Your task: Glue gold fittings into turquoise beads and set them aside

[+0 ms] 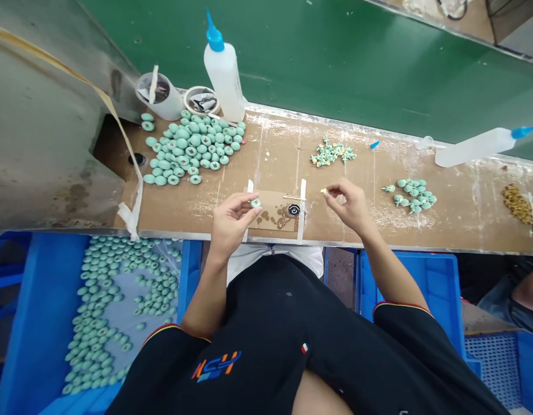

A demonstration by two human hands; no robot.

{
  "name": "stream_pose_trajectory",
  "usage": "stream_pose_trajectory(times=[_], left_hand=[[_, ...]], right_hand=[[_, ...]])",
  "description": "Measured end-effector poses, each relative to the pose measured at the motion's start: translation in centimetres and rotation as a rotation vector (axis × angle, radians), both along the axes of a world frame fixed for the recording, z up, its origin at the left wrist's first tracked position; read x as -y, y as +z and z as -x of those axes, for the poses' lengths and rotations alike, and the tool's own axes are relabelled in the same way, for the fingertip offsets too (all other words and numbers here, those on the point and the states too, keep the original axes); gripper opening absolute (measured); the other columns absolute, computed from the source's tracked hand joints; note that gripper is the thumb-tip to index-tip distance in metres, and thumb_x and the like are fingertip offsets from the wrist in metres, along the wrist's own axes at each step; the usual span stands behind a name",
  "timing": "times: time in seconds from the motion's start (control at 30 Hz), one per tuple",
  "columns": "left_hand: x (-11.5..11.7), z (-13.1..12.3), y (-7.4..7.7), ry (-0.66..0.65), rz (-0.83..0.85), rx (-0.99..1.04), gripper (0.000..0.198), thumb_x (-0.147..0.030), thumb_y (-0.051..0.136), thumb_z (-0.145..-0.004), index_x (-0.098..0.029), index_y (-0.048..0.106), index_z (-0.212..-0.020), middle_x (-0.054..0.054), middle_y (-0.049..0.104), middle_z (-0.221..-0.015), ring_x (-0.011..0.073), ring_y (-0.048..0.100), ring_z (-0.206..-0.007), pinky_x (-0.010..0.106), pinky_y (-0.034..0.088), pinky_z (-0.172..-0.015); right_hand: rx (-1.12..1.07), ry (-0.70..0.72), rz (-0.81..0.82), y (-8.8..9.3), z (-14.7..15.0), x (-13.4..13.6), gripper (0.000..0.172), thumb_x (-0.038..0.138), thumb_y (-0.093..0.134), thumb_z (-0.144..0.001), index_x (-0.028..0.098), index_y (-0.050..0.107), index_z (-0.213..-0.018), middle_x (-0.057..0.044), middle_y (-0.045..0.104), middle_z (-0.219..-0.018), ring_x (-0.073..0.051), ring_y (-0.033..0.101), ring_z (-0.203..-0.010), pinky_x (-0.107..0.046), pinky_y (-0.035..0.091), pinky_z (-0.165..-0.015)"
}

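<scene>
My left hand (pixel 232 218) pinches a small teal round cap (pixel 255 203) between thumb and fingers, just above the brown workbench (pixel 283 155). My right hand (pixel 349 203) is closed in a pinch on a tiny pale yellow piece (pixel 323 191). Between the hands lies a taped cardboard patch with a black round button (pixel 294 210). A heap of teal caps (pixel 192 147) lies at the back left. Small teal-and-yellow pins (pixel 332 153) lie ahead of my right hand. A cluster of assembled teal pieces (pixel 412 195) lies to its right.
A squeeze bottle with a blue nozzle (pixel 225 72) stands behind the heap, beside two white cups (pixel 162 95). Another bottle (pixel 477 147) lies on its side at the right. Brass parts (pixel 517 203) sit far right. A blue crate with teal caps (pixel 114 305) stands below the bench's left.
</scene>
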State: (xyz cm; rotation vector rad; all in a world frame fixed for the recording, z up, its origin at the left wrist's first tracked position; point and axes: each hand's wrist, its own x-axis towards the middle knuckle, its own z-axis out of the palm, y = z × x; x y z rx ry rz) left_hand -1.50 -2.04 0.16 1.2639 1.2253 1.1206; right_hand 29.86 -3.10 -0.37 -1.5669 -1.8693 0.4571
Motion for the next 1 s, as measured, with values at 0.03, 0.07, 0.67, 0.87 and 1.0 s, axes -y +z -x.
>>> stream_pose_trajectory(times=[0.03,0.07,0.67,0.87,1.0], left_hand=[[0.0,0.0,0.0,-0.001,-0.014,0.006,0.032,-0.036,0.081,-0.076,-0.02,0.082,-0.103,0.007,0.077,-0.104,0.0174,0.072,-0.084,0.032,0.063,-0.077],[0.0,-0.1,-0.1,-0.003,-0.025,0.01,0.032,-0.035,0.081,-0.076,-0.021,0.083,-0.104,0.006,0.076,-0.103,0.0167,0.071,-0.083,0.031,0.063,-0.076],[0.4,0.0,-1.1,0.015,0.093,0.115,0.035,-0.037,0.084,-0.073,-0.016,0.081,-0.102,0.005,0.076,-0.085,0.0175,0.072,-0.074,0.031,0.063,-0.07],[0.5,0.0,-1.2,0.013,0.088,0.135,0.035,-0.037,0.085,-0.074,-0.017,0.082,-0.102,0.006,0.078,-0.092,0.0174,0.073,-0.076,0.031,0.064,-0.071],[0.3,-0.3,-1.0,-0.026,0.129,0.226,0.041,-0.036,0.089,-0.071,-0.017,0.079,-0.106,0.006,0.079,-0.097,0.0174,0.074,-0.079,0.032,0.065,-0.075]], right_hand=[[0.018,0.076,0.015,0.4,0.8,0.7,0.016,0.038,0.062,-0.1,0.024,0.07,-0.097,-0.005,0.073,-0.089,-0.02,0.067,-0.075,-0.035,0.058,-0.074],[0.035,0.141,0.032,0.5,1.6,1.2,0.017,0.038,0.061,-0.101,0.025,0.071,-0.099,-0.006,0.073,-0.092,-0.02,0.068,-0.078,-0.036,0.059,-0.075],[0.208,0.393,0.105,-0.8,5.0,0.9,0.02,0.029,0.057,-0.106,0.026,0.076,-0.101,-0.011,0.071,-0.103,-0.027,0.067,-0.095,-0.044,0.058,-0.085],[0.21,0.388,0.125,0.1,5.0,0.9,0.02,0.028,0.056,-0.106,0.026,0.076,-0.104,-0.011,0.072,-0.105,-0.028,0.068,-0.096,-0.047,0.06,-0.087],[0.113,0.334,0.073,1.4,5.0,0.9,0.015,0.028,0.059,-0.105,0.027,0.074,-0.105,-0.01,0.075,-0.106,-0.026,0.072,-0.099,-0.043,0.061,-0.088]])
